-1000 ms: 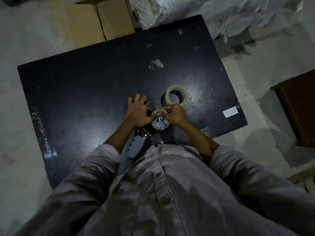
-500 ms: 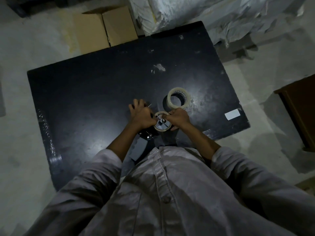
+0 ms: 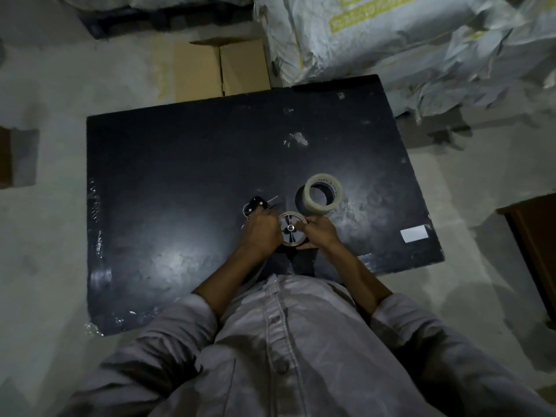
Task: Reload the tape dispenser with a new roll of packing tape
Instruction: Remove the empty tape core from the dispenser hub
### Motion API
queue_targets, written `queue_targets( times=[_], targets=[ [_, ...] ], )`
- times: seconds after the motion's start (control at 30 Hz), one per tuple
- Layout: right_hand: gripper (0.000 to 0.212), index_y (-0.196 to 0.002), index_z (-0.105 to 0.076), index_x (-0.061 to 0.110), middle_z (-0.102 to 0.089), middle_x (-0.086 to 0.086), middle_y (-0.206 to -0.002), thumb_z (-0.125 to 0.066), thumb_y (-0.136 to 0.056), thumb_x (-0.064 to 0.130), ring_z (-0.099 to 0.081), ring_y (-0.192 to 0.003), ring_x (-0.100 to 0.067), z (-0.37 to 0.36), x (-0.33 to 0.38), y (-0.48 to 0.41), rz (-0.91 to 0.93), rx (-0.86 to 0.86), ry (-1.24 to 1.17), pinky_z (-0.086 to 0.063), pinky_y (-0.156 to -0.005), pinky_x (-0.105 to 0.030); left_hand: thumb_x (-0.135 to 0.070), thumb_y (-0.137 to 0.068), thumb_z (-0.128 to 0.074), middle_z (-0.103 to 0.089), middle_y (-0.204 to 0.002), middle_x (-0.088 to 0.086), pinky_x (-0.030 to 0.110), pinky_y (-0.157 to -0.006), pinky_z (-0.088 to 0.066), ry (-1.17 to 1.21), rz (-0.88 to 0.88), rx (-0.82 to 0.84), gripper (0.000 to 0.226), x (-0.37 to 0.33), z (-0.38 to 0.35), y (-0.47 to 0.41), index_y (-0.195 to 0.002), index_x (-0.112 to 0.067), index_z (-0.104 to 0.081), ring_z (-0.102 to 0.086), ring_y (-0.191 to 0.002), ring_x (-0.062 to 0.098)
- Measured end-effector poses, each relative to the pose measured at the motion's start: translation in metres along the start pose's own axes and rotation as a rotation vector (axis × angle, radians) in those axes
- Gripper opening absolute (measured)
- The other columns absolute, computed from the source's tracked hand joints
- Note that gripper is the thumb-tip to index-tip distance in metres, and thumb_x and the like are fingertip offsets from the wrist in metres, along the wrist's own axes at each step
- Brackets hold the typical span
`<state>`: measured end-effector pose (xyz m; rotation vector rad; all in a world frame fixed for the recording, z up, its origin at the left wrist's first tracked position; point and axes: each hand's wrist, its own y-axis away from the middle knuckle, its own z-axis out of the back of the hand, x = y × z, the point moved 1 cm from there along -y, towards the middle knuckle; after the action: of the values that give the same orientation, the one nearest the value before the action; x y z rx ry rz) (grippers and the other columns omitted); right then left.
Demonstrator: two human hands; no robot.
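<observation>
A tape dispenser lies on the black table near its front edge. My left hand grips the dispenser's body and hides most of it; the front end sticks out above my fingers. A thin, nearly spent roll sits on the dispenser's hub, its spokes and metal centre showing. My right hand pinches that roll's right rim. A fuller roll of clear packing tape stands tilted on the table just behind my right hand, untouched.
A white label is stuck near the table's right edge. Behind the table lie a flattened cardboard box and large white sacks. A brown piece of furniture stands on the floor at the right.
My left hand has slid back along the dispenser, baring its front end. The dispenser's grey handle near my body is now out of sight. Both hands stay on dispenser and roll.
</observation>
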<state>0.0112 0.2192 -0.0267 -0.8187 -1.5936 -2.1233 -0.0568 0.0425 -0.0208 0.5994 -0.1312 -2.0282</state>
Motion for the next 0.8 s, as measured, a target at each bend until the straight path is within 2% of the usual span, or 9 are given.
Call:
queue_targets(
  times=[0.07, 0.13, 0.2, 0.27, 0.4, 0.5, 0.63, 0.7, 0.8],
  targets=[
    [0.021, -0.109, -0.082, 0.005, -0.082, -0.012, -0.098, -0.083, -0.101, 0.025, -0.082, -0.085, -0.027, 0.002, -0.001, 0.000, 0.056, -0.025, 0.113, -0.072, -0.074, -0.048, -0.012, -0.092, -0.062, -0.071, -0.119, 0.022, 0.046, -0.090, -0.058, 0.120, 0.014, 0.144, 0.031, -0.008, 0.003, -0.002, -0.121, -0.002, -0.064, -0.069, -0.108, 0.042],
    [0.022, -0.108, -0.084, 0.006, -0.084, -0.014, -0.098, -0.084, -0.100, 0.027, -0.084, -0.085, -0.032, 0.003, -0.004, -0.001, 0.069, -0.023, 0.131, -0.072, -0.076, -0.055, -0.005, -0.094, -0.060, -0.066, -0.128, 0.029, 0.048, -0.094, -0.056, 0.148, -0.009, 0.190, 0.035, -0.017, 0.009, -0.003, -0.128, 0.004, -0.059, -0.066, -0.114, 0.046],
    [0.026, -0.116, -0.084, 0.007, -0.084, -0.019, -0.105, -0.085, -0.101, 0.027, -0.085, -0.090, -0.037, 0.003, -0.007, 0.001, 0.045, 0.006, 0.050, -0.071, -0.078, -0.059, -0.005, -0.094, -0.059, -0.068, -0.122, 0.029, 0.045, -0.089, -0.055, 0.189, -0.004, 0.230, 0.026, -0.016, 0.009, -0.008, -0.117, 0.006, -0.066, -0.067, -0.110, 0.045],
    [0.030, -0.120, -0.084, 0.010, -0.084, -0.018, -0.111, -0.087, -0.099, 0.032, -0.084, -0.099, -0.036, 0.004, -0.009, 0.004, 0.043, 0.043, -0.034, -0.071, -0.082, -0.058, -0.009, -0.093, -0.063, -0.071, -0.100, 0.026, 0.037, -0.074, -0.049, 0.284, 0.033, 0.273, 0.017, -0.009, 0.005, -0.013, -0.093, 0.006, -0.069, -0.069, -0.093, 0.042],
    [0.029, -0.120, -0.083, 0.008, -0.085, -0.018, -0.111, -0.086, -0.100, 0.029, -0.083, -0.107, -0.036, 0.007, -0.012, 0.011, 0.029, 0.062, -0.146, -0.071, -0.085, -0.053, -0.017, -0.093, -0.076, -0.060, -0.069, 0.004, 0.031, -0.063, -0.042, 0.469, 0.125, 0.259, 0.028, -0.001, 0.001, -0.014, -0.070, -0.008, -0.064, -0.058, -0.070, 0.020],
    [0.024, -0.121, -0.079, 0.000, -0.083, -0.023, -0.112, -0.081, -0.103, 0.017, -0.082, -0.107, -0.037, 0.007, -0.009, 0.013, 0.019, 0.053, -0.167, -0.072, -0.076, -0.044, -0.015, -0.092, -0.074, -0.066, -0.074, 0.005, 0.032, -0.069, -0.047, 0.566, 0.148, 0.279, 0.018, -0.006, 0.007, -0.010, -0.079, -0.004, -0.071, -0.061, -0.075, 0.020],
    [0.004, -0.102, -0.078, 0.009, -0.082, -0.018, -0.103, -0.081, -0.103, 0.012, -0.082, -0.099, -0.035, 0.007, -0.012, 0.011, -0.002, 0.061, -0.154, -0.070, -0.088, -0.055, -0.015, -0.090, -0.075, -0.079, -0.094, 0.016, 0.034, -0.074, -0.055, 0.627, 0.201, 0.235, 0.017, -0.002, 0.003, -0.005, -0.098, -0.001, -0.080, -0.072, -0.083, 0.024],
    [0.006, -0.099, -0.078, 0.010, -0.083, -0.017, -0.101, -0.083, -0.100, 0.011, -0.083, -0.093, -0.033, 0.005, -0.013, 0.009, 0.000, 0.042, -0.110, -0.069, -0.091, -0.058, -0.019, -0.087, -0.081, -0.081, -0.093, 0.014, 0.042, -0.076, -0.062, 0.617, 0.238, 0.180, 0.018, -0.001, -0.001, -0.004, -0.099, -0.005, -0.080, -0.077, -0.085, 0.028],
    [0.012, -0.099, -0.080, 0.006, -0.084, -0.020, -0.101, -0.090, -0.094, 0.011, -0.085, -0.088, -0.033, 0.003, -0.011, 0.007, 0.002, 0.006, -0.058, -0.071, -0.084, -0.057, -0.028, -0.083, -0.088, -0.082, -0.089, 0.007, 0.045, -0.081, -0.066, 0.603, 0.281, 0.132, 0.025, -0.001, -0.004, 0.001, -0.101, -0.011, -0.083, -0.080, -0.086, 0.025]
  ],
)
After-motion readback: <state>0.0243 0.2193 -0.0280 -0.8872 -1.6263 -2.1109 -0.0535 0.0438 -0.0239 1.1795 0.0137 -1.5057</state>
